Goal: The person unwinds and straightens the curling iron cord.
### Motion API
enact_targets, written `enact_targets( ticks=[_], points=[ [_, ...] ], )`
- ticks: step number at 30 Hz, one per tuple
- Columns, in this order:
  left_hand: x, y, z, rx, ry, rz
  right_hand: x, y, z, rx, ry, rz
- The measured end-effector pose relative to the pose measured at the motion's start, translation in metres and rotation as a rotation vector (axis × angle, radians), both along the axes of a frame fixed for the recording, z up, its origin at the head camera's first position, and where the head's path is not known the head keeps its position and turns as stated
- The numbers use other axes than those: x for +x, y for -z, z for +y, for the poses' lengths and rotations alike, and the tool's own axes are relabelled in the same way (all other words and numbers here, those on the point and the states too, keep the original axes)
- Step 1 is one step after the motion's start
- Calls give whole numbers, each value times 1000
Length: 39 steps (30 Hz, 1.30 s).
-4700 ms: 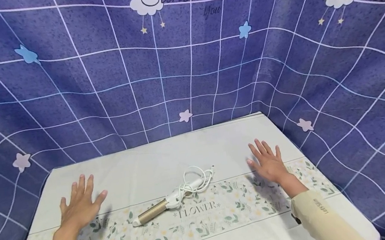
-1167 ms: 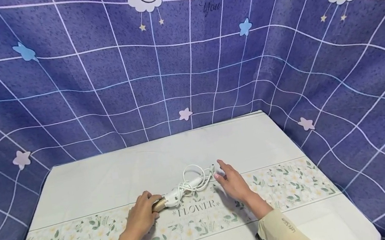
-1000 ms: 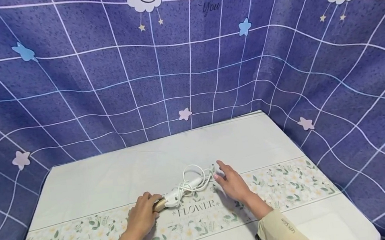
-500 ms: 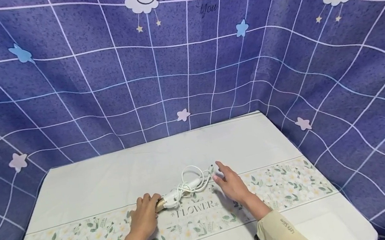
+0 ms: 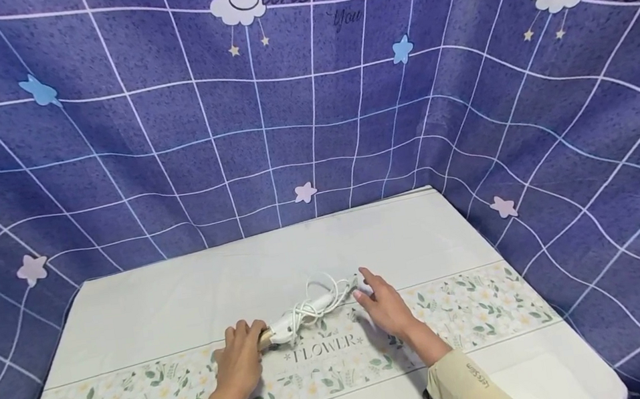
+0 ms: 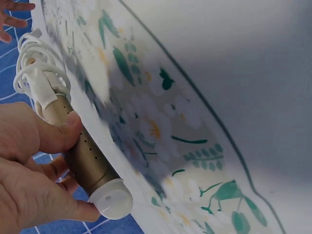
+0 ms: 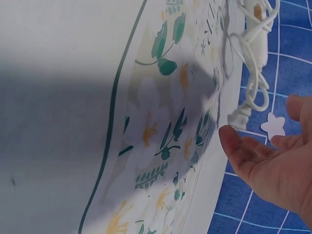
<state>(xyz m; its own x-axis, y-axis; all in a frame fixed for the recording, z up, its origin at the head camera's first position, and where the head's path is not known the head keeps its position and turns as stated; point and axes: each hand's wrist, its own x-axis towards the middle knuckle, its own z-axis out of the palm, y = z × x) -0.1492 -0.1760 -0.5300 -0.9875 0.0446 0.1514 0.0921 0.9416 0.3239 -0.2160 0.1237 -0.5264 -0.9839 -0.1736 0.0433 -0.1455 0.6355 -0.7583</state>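
One gold-and-white hair iron (image 6: 89, 152) wears looped cord (image 5: 306, 312).

right grip (image 7: 278, 168) relaxed; white plug (image 7: 239, 118) just beside fingertip; cord (image 7: 267, 96) around white handle (image 7: 262, 48); flower-print surface (image 7: 151, 109) at left

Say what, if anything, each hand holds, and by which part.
The left hand grips the curling iron by its gold barrel; the right hand holds nothing.
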Motion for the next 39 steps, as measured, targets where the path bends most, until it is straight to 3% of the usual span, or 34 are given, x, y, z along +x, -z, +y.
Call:
enact_targets(
  ticks=[18,39],
  points=[
    [4,-17,10,37,-10,74,-4,-2,-3,-66,46,-28],
    [9,-20,14,51,6,98,-4,-4,-9,-243,-24,5]
  ],
)
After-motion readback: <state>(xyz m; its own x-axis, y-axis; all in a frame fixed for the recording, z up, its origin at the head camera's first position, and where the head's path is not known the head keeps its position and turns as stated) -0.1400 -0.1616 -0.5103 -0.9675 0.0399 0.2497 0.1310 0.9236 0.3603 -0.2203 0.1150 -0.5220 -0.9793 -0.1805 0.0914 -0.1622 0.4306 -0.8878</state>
